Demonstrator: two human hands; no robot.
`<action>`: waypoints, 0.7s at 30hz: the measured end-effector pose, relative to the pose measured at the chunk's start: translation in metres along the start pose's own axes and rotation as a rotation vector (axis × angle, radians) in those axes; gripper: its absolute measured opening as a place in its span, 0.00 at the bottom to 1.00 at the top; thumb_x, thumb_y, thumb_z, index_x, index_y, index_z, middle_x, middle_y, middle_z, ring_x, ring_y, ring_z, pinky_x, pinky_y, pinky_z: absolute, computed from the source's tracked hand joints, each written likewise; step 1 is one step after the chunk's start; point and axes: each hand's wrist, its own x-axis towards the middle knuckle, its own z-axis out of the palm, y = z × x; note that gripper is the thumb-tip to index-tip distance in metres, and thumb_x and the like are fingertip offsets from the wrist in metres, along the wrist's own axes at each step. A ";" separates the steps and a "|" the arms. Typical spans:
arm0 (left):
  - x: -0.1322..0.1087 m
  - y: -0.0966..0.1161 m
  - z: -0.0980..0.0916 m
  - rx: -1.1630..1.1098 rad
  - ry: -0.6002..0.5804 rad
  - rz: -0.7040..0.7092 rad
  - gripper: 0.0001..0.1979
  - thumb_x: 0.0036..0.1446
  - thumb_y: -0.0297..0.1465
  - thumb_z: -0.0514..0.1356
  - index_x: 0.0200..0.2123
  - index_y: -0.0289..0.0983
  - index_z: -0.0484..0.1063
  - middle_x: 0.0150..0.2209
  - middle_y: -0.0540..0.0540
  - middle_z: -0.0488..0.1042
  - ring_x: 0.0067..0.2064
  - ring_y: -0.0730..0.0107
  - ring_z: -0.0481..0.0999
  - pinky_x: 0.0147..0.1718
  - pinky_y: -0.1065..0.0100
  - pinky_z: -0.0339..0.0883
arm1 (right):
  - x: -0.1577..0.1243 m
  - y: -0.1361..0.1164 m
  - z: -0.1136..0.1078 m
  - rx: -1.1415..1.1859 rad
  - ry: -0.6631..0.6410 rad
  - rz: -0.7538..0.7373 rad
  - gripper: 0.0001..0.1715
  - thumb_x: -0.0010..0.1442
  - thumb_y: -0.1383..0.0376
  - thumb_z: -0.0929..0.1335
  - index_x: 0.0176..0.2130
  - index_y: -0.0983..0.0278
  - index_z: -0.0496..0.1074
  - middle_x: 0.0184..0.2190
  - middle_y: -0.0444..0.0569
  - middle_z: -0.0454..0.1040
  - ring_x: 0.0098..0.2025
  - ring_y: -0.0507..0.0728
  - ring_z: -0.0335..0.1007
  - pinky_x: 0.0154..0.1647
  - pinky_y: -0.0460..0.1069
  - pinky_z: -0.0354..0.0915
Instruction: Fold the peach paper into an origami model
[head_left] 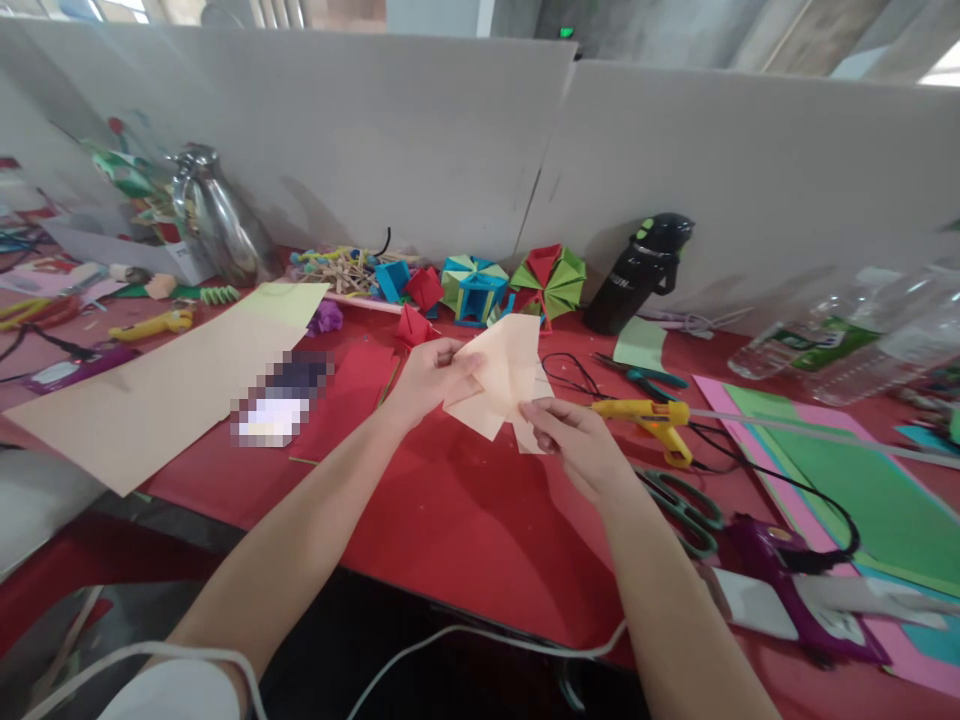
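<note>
A partly folded sheet of cream paper [511, 362] is held up over the red table [480, 540], creased and with several flaps sticking out. My left hand [439, 372] pinches its left side between thumb and fingers. Lower on the right edge, my right hand [566, 432] grips a flap with its fingertips. Just right of that hand lies a yellow glue gun [652, 420] with a glue stick out of its back. Scissors with dark green handles [686, 510] rest near my right forearm.
Folded paper models [474, 285] stand along the back, beside a black bottle [637, 272] and a steel jug [221, 220]. Large cream sheets [165, 385] lie left, coloured sheets [862, 480] right. Plastic bottles [847, 325], pliers [652, 375] and cables sit on the right.
</note>
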 end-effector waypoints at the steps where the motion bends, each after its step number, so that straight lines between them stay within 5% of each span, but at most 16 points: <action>1: 0.000 0.000 0.001 -0.010 0.000 -0.010 0.17 0.49 0.41 0.67 0.37 0.34 0.75 0.34 0.44 0.78 0.33 0.70 0.75 0.30 0.71 0.68 | -0.001 -0.001 0.001 -0.011 -0.007 0.003 0.19 0.48 0.52 0.76 0.25 0.64 0.72 0.17 0.38 0.56 0.21 0.47 0.47 0.23 0.47 0.45; 21: -0.003 0.007 0.005 -0.059 0.027 -0.086 0.16 0.49 0.38 0.67 0.37 0.33 0.74 0.34 0.44 0.78 0.33 0.70 0.77 0.32 0.69 0.72 | -0.002 -0.001 0.000 -0.085 -0.058 0.014 0.21 0.46 0.52 0.76 0.23 0.63 0.68 0.18 0.39 0.58 0.21 0.47 0.47 0.21 0.46 0.47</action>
